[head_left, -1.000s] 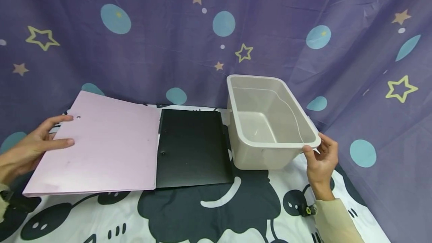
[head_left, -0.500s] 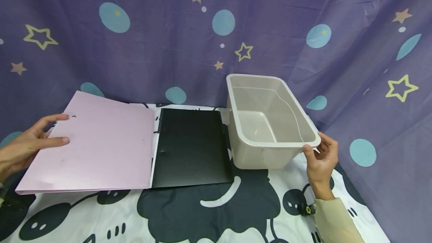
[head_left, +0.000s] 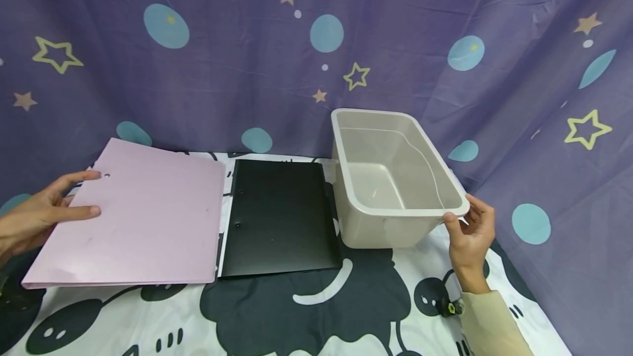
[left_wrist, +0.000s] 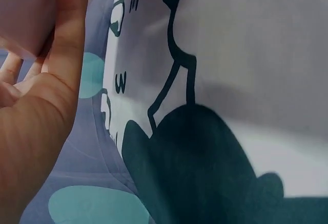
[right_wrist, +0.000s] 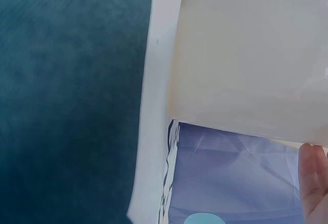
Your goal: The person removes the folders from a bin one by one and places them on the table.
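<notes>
On the left, my left hand grips the outer edge of a pink folder, thumb on its upper face. The other fingers are partly hidden behind it. In the left wrist view the pink folder shows only as a corner above the palm. Just right of it, a black folder lies flat on the cloth. Beside that stands a beige plastic bin with nothing inside. My right hand pinches the bin's near right rim corner between thumb and fingers.
A white tablecloth with a dark cartoon print covers the table. Behind it hangs a purple curtain with stars and blue spots, close to the far side of the bin. The black folder almost touches the bin's left wall.
The left hand has drawn the pink folder a little leftward, and a narrow strip of cloth now shows between it and the black folder. The right hand and bin stay put.
</notes>
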A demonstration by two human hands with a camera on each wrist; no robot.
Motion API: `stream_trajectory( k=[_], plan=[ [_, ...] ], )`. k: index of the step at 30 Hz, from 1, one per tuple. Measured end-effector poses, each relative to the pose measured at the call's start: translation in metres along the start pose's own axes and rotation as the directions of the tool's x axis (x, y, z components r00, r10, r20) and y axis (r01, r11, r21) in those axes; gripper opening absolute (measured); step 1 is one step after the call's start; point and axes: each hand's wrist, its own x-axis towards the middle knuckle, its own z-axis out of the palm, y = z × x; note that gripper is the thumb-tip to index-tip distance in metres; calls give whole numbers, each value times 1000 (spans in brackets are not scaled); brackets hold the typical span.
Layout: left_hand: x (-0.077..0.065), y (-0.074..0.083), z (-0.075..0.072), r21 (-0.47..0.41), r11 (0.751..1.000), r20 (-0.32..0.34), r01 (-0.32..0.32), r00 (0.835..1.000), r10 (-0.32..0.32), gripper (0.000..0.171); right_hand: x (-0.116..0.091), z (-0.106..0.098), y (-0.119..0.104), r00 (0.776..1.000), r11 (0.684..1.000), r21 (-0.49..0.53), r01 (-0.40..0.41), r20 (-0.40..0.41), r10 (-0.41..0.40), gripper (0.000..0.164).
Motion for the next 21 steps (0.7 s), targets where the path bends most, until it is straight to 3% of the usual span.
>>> stream_trajectory(
  k=[6, 21],
  plan=[
    [2, -4, -2, 124, 992, 27, 7, 1000, -10, 97, 0, 4, -6, 1000, 1000, -10, 5, 13, -5, 58],
    [2, -10, -2, 169, 982, 65, 83, 993, -95, 106, 0, -1, 2, 1000, 1000, 18, 8, 3, -8, 59]
  ],
)
